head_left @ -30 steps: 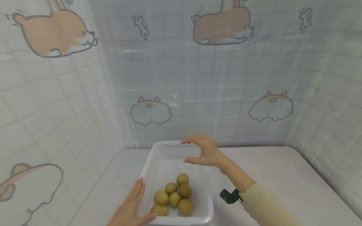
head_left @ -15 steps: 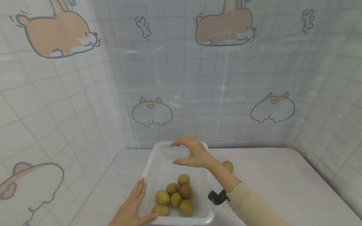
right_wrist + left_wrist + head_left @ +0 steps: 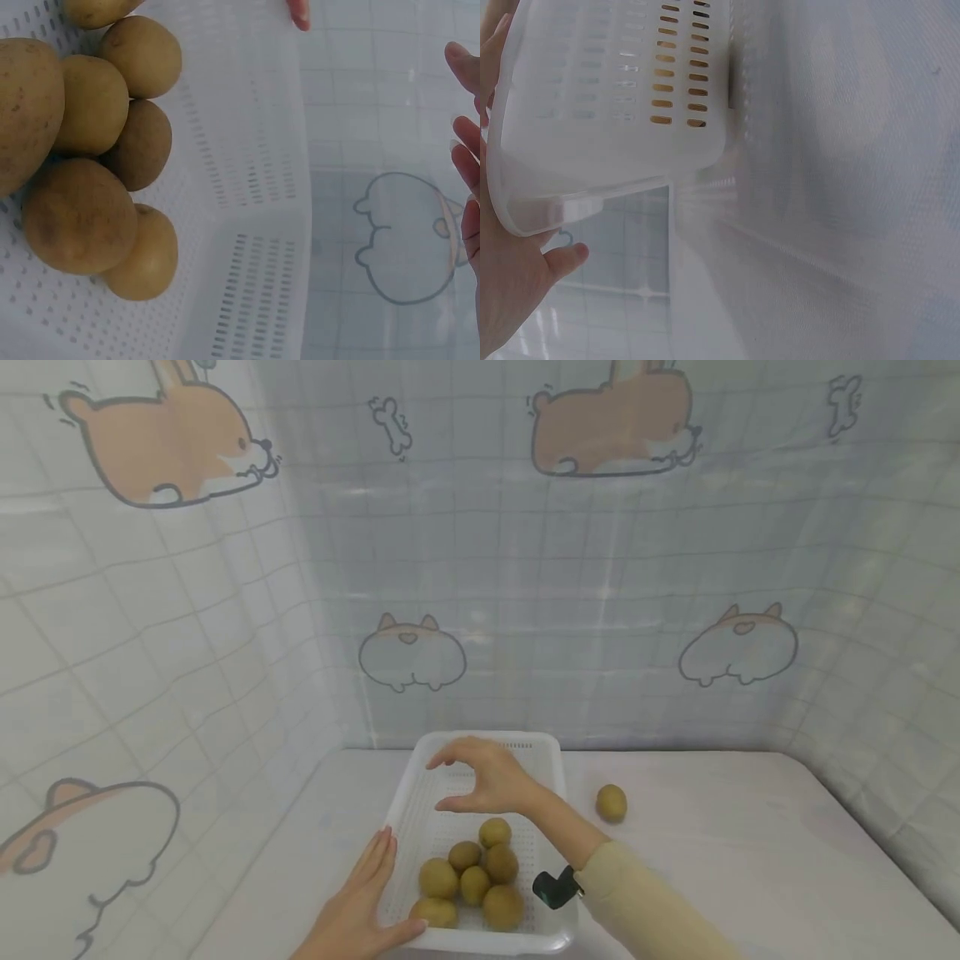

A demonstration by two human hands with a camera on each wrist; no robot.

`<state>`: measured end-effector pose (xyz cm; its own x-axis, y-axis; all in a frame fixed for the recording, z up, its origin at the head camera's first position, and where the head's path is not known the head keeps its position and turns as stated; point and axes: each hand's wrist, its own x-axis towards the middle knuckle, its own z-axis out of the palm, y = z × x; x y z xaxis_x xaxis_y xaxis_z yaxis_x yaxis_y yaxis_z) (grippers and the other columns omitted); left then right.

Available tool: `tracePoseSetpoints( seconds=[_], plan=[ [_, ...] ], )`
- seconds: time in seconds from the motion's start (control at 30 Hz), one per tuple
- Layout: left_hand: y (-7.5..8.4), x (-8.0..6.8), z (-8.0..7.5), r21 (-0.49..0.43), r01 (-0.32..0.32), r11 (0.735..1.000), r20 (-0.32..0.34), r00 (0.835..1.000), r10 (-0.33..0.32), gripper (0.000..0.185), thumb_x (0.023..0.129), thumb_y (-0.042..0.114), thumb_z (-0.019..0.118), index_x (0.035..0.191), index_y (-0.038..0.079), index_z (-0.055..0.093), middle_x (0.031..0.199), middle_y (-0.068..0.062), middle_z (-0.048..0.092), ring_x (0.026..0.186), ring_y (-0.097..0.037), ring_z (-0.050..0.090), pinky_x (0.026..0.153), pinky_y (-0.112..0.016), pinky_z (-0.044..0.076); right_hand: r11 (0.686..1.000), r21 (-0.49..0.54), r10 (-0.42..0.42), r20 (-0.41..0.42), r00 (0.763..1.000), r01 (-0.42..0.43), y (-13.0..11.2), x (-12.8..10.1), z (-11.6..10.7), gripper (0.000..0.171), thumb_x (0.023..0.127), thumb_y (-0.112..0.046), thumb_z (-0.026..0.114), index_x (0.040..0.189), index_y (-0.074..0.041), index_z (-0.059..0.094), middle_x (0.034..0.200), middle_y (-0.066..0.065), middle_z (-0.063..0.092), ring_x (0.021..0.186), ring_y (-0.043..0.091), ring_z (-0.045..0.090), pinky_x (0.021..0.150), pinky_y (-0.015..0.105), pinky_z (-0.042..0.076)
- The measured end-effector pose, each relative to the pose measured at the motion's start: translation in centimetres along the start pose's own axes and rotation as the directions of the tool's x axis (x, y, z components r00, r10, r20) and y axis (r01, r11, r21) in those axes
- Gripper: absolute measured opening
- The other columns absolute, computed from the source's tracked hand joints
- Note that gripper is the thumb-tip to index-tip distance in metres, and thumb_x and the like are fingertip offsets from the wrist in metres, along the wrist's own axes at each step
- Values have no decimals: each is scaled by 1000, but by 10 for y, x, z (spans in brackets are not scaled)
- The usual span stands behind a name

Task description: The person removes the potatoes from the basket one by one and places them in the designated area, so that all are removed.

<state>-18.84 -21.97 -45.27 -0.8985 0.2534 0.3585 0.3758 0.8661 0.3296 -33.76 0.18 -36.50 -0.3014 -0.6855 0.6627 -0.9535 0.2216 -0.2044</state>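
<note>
A white perforated plastic basket (image 3: pixel 495 942) stands in the middle of the table, with several potatoes (image 3: pixel 503 907) gathered toward its near end. My left hand (image 3: pixel 351 903) rests on its near left corner, fingers straight along the left rim and thumb over the front rim. The left wrist view has the basket's slotted side wall (image 3: pixel 577 142) beside that hand. Over the far half of the basket is my right hand (image 3: pixel 491 778), thumb and fingers spread apart in a wide C with nothing between them. Fingertips (image 3: pixel 466 139) of this hand show at the right wrist view's edge.
One single potato (image 3: pixel 612 803) lies on the white table (image 3: pixel 720 852), right of the basket. A dark wrist camera (image 3: pixel 555 888) sits at the right sleeve. Sheets with cartoon dogs (image 3: pixel 611 422) hang behind and on both sides.
My right hand has moved left from the basket's right side to over its far half. The potato on the table, hidden behind the forearm at first, is now in full view. My left hand stays put.
</note>
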Motion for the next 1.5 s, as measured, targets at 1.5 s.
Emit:
tracePoseSetpoints(
  seconds=[1.5],
  plan=[
    [3,1,-1,28,31,999,51,998,-32,106,69,62,64,141,-1,20,149,-14,14,134,-32,17,89,-51,41,950,-246,23,667,745,191,0,-17,80,50,65,-58,70,110,-39,59,102,-23,55,90,-3,48,78,21,41]
  ],
)
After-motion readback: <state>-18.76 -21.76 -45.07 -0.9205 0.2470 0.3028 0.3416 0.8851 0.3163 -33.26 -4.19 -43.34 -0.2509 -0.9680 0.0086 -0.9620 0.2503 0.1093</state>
